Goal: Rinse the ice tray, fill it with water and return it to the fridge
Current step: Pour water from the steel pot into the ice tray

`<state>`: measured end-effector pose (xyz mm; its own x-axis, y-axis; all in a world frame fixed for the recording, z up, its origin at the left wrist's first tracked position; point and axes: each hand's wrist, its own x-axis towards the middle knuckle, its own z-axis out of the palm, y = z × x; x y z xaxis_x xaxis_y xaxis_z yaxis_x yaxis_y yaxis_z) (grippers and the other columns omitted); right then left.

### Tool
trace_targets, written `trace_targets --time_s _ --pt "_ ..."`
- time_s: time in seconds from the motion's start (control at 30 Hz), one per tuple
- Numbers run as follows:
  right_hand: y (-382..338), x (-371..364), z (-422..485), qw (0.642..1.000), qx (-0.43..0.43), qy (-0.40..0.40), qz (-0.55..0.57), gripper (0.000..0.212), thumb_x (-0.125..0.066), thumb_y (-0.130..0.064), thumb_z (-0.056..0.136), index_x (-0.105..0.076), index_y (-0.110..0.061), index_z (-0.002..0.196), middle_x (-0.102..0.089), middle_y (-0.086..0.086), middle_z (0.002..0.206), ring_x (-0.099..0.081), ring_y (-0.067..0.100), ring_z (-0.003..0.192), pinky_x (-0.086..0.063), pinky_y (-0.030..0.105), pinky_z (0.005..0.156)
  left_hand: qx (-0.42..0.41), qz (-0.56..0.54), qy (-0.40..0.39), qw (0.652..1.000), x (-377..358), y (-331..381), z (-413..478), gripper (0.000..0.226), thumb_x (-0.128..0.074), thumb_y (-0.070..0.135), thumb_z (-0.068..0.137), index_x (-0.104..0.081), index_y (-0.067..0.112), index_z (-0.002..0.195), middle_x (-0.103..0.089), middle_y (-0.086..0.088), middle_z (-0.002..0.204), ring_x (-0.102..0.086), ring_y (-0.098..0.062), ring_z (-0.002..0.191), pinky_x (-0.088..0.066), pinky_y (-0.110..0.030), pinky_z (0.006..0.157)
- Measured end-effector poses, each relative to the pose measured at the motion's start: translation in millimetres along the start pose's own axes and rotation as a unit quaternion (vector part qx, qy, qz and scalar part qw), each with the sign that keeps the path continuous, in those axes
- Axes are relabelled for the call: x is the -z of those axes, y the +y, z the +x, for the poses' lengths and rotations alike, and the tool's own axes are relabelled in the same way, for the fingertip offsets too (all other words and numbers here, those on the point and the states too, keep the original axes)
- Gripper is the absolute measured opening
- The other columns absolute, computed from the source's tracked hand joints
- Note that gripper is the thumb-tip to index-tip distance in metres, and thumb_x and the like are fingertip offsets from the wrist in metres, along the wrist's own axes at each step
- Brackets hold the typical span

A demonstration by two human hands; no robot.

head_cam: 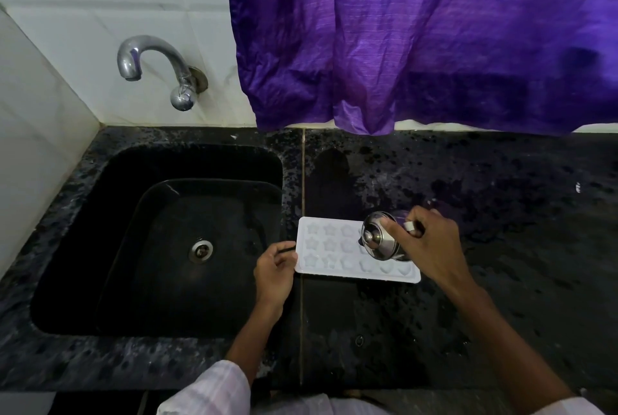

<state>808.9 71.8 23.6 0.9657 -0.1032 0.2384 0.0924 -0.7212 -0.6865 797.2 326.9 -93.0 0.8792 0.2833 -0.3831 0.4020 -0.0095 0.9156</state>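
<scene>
Beside the sink, seen from the head camera: a white ice tray [329,249] lies flat on the black speckled tabletop [495,287], its long side running left to right and its left short edge just beside the sink's right rim.
Tray cells: three rows of moulded shapes, stars toward the left and heart-like ones toward the right; whether any hold water, I cannot tell.
Left hand: the left hand [274,272] sits at the tray's left short edge with fingers curled, the grip narrow and pinching that edge.
Right hand: the right hand [431,244] is wrapped round the far side of a jug [379,242], the grip closed on it.
Jug: clear body and steel lid with a knob, tipped over toward the left and held above the right part of the tray, hiding some cells; whether water is running from it, I cannot tell.
Sink: the black sink [100,164] is sunk into the tabletop at the left, with a steel drain [201,250] in its floor.
Tap: the chrome, curved tap [150,63] is fixed to the white tiled wall above the sink.
Curtain: a purple curtain [418,40] hangs down to the tabletop's back edge, well behind the tray.
Sleeve: a pale checked sleeve [214,391] covers the left forearm low in the view.
</scene>
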Motion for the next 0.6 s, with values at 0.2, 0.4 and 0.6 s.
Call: trace_targets --time_s 0.2,0.4,0.6 --pt "0.5 -1.3 -9.2 1.000 0.000 -0.004 0.003 0.055 -0.080 -0.034 0.079 -0.032 -0.023 0.055 -0.035 -0.010 0.050 -0.037 0.013 0.057 -0.034 0.025 0.053 -0.002 -0.001 0.002 1.000 0.2 1.6 -1.7 0.023 -0.065 0.005 0.094 -0.069 0.027 0.100 -0.078 -0.003 0.097 -0.074 -0.017 0.094 -0.060 -0.046 0.091" --pt "2.3 -2.0 -15.7 1.000 -0.005 -0.003 0.001 0.056 -0.081 -0.031 0.078 -0.031 -0.023 0.054 -0.034 -0.010 0.050 -0.037 0.014 0.058 -0.034 0.028 0.053 -0.004 0.002 0.000 1.000 0.8 1.8 -2.1 0.022 -0.065 0.005 0.093 -0.069 0.024 0.102 -0.078 -0.003 0.097 -0.074 -0.017 0.094 -0.059 -0.046 0.092" --pt "1.2 -0.7 -19.5 1.000 -0.015 0.001 0.011 0.055 -0.080 -0.032 0.078 -0.032 -0.021 0.054 -0.035 -0.009 0.049 -0.038 0.012 0.058 -0.033 0.023 0.054 -0.005 0.003 -0.001 1.000 0.5 2.5 -2.7 0.021 -0.064 0.004 0.094 -0.069 0.022 0.104 -0.077 -0.004 0.099 -0.073 -0.018 0.094 -0.060 -0.045 0.091"
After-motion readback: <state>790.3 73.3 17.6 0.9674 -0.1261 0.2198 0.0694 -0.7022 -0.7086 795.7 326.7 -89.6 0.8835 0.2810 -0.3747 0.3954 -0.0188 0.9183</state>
